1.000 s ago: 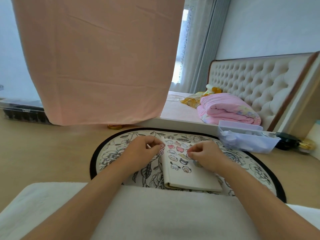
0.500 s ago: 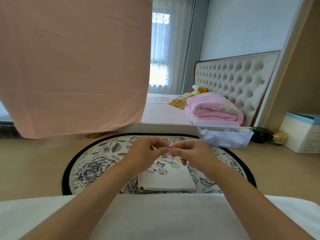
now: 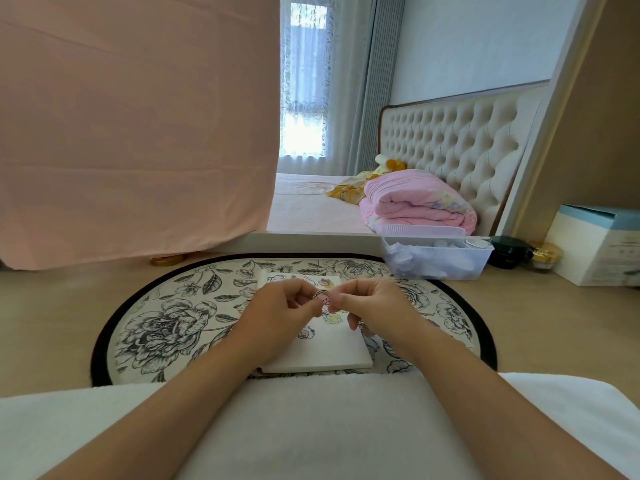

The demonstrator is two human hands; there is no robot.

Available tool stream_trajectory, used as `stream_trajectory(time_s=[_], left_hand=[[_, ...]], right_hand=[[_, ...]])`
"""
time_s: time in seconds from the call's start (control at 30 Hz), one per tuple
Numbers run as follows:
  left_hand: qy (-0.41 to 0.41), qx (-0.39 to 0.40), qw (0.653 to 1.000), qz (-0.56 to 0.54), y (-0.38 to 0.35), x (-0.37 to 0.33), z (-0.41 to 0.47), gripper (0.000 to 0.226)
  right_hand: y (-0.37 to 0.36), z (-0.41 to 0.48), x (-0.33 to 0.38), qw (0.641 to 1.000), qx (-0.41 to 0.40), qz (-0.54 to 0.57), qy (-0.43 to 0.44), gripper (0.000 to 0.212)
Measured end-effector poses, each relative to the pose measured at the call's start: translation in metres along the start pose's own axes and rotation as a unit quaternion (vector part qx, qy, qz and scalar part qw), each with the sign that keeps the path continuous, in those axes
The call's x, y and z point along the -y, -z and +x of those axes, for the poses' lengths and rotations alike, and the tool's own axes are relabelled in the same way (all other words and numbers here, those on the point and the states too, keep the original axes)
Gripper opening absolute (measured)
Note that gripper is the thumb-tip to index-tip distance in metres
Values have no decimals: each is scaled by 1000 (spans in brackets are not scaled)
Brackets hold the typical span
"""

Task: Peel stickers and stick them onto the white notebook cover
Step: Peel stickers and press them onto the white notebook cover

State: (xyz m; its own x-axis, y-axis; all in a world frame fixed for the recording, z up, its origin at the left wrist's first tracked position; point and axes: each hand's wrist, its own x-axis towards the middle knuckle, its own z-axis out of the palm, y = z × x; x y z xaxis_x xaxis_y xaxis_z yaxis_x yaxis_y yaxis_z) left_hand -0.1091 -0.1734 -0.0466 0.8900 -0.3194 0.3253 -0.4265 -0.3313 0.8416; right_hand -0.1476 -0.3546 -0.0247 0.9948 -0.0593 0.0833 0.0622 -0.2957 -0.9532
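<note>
A white notebook [image 3: 329, 351] lies flat on a round floral mat [image 3: 166, 323], with several small cartoon stickers on its cover. Above the notebook, my left hand [image 3: 280, 313] and my right hand [image 3: 374, 310] meet fingertip to fingertip. Between them they pinch one small sticker [image 3: 321, 296] with a pink-and-white cartoon face. Both hands hide the middle of the cover. Whether the sticker still has its backing I cannot tell.
A clear plastic bin [image 3: 436, 254] stands at the mat's far right edge, with a dark jar [image 3: 509, 251], a gold lid [image 3: 547, 254] and a white-blue box [image 3: 599, 247] beyond. A pink cloth [image 3: 138, 126] hangs at left. White fabric [image 3: 318, 424] covers my lap.
My hands have lifted off the notebook and come together over it, both now pinching the sticker. The camera has tilted up and to the right.
</note>
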Motion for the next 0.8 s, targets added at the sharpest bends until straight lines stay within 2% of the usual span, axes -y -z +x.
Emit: stream_trajectory(time_s=[0.2, 0.43, 0.6, 0.8], left_hand=[[16, -6, 1000, -21, 1, 2, -1, 10], [-18, -41, 999, 28, -1, 3, -3, 11], [-3, -50, 999, -10, 0, 0, -5, 10], [15, -39, 998, -46, 1, -7, -9, 11]], right_hand=[[-6, -1, -1, 998, -23, -44, 29, 10], [-9, 0, -3, 989, -46, -108, 87, 8], [-16, 0, -2, 988, -66, -105, 93, 12], [-18, 1, -2, 977, -92, -156, 116, 9]])
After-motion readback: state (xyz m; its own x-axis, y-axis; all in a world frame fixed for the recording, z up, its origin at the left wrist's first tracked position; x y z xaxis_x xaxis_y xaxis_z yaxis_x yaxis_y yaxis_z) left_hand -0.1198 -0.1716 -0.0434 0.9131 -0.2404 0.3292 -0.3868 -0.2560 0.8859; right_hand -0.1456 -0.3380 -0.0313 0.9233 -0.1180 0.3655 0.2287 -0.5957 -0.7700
